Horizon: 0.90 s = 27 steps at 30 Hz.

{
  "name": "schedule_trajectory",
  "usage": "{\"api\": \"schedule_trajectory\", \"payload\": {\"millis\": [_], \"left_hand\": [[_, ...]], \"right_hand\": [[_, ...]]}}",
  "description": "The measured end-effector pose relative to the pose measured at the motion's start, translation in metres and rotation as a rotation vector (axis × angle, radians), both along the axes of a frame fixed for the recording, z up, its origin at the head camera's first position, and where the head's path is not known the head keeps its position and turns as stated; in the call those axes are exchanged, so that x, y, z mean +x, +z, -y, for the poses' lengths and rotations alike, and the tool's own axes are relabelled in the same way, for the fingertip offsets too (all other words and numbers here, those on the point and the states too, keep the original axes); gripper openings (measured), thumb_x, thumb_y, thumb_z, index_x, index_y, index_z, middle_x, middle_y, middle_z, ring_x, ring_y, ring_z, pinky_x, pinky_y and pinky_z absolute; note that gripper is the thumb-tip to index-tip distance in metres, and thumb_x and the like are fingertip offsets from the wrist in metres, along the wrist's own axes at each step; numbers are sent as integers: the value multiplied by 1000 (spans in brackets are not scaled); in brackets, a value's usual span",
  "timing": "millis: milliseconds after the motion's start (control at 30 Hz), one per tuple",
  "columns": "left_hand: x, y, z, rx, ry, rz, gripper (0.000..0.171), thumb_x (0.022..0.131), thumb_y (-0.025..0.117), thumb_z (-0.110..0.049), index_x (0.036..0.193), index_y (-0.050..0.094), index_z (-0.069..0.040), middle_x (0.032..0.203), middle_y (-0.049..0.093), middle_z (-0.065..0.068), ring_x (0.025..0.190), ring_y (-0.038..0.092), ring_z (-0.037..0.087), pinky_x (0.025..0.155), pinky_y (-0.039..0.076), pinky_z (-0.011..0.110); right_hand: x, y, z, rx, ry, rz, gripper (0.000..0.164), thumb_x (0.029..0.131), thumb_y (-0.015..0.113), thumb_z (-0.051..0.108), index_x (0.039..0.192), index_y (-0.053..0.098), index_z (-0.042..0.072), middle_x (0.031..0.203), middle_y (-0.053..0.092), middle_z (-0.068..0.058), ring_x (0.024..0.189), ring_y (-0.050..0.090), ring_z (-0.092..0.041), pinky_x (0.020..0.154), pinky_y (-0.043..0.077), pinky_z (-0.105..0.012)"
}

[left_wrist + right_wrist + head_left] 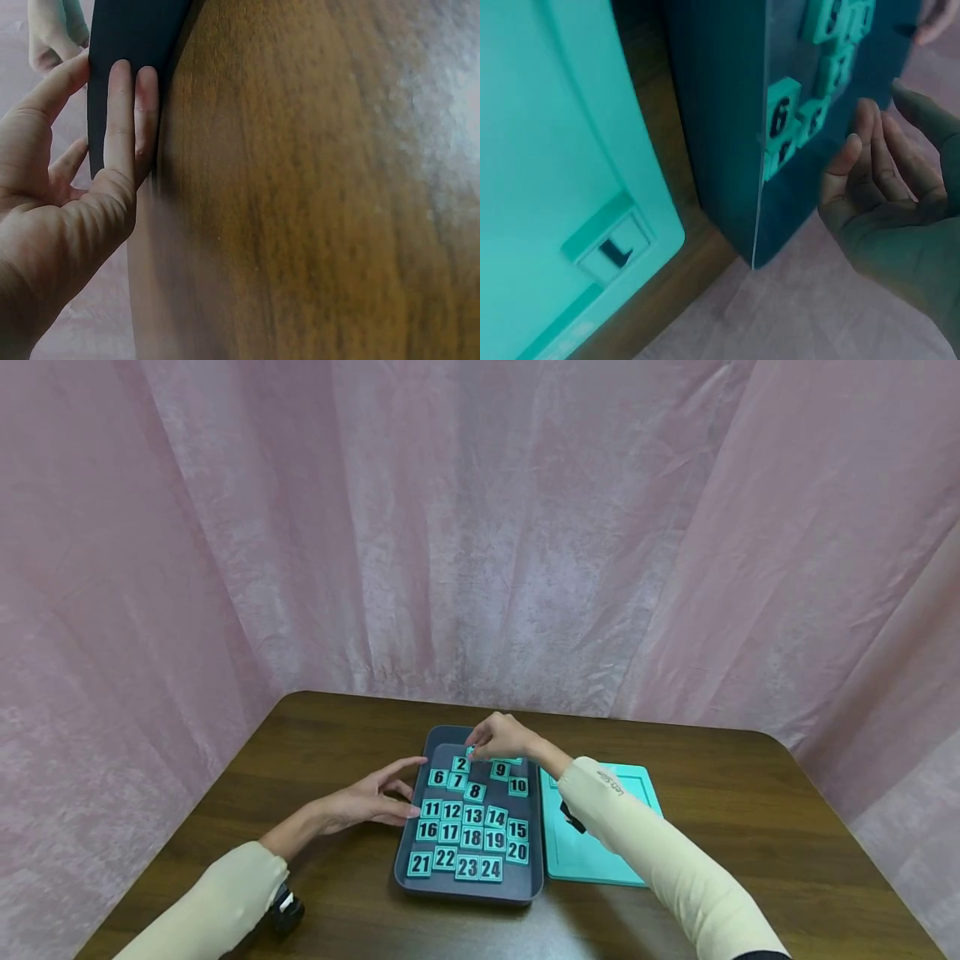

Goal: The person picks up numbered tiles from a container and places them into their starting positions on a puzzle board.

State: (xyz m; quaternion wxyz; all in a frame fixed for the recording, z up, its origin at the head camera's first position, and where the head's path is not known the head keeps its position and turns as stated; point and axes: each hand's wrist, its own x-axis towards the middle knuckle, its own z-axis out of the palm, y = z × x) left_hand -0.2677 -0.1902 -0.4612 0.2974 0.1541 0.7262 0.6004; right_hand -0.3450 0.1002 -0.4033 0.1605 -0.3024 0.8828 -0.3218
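Observation:
A dark grey tray (480, 891) holds several turquoise number tiles, including the 2 tile (461, 765), 8 tile (474, 792) and 24 tile (491, 869). At the tray's left side, my left hand (375, 797) touches the rim with extended, spread fingers. In the left wrist view, two straight fingers (120, 112) lie against the tray's dark wall. My right hand (504, 737) reaches over the tray's far part, fingertips down at a partly covered tile. Whether they pinch it is hidden. The right wrist view shows these fingers bent, with no tile visible between them.
Right of the tray lies a turquoise board (592, 856) with a raised rim, partly covered by my right forearm. One tile (615, 251) sits in the board's corner. The wooden table (337, 727) extends around both, and a pink curtain (480, 543) hangs behind.

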Motion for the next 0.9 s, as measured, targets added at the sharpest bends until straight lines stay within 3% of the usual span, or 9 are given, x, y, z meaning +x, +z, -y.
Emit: {"api": "schedule_trajectory", "payload": {"millis": [167,300,400,633,900], "left_hand": [[2,0,-3,3,-3,-3,91,94,77,-17,164,19,-22,126,55,22,111,67,25,101,57,46],[2,0,-4,5,1,5,91,93,77,-16,164,20,-22,125,55,21,110,67,24,101,58,45],[3,0,-4,3,1,10,90,94,77,-16,164,20,-23,125,55,20,111,67,24,101,57,46],[5,2,-4,6,-3,12,90,94,76,-16,164,20,-22,126,54,21,112,67,24,101,57,46],[4,3,-3,1,-13,9,88,95,75,-16,164,19,-22,125,55,21,111,67,24,101,57,45]], "right_hand": [[-1,-9,11,108,-40,23,30,92,77,10,120,73,1,99,79,-12,80,74,-20,78,62,-32],[0,-14,14,156,-64,33,33,89,80,12,121,73,4,92,78,-8,76,71,-17,66,55,-26],[1,-16,16,176,-66,53,34,90,80,13,122,72,5,88,77,-7,77,69,-21,62,51,-27],[2,-15,21,229,-61,26,33,89,80,10,122,73,6,92,76,-7,79,70,-18,68,58,-32],[3,-16,24,253,-86,19,36,88,82,11,123,72,9,88,73,-4,75,66,-14,61,50,-26]]}}
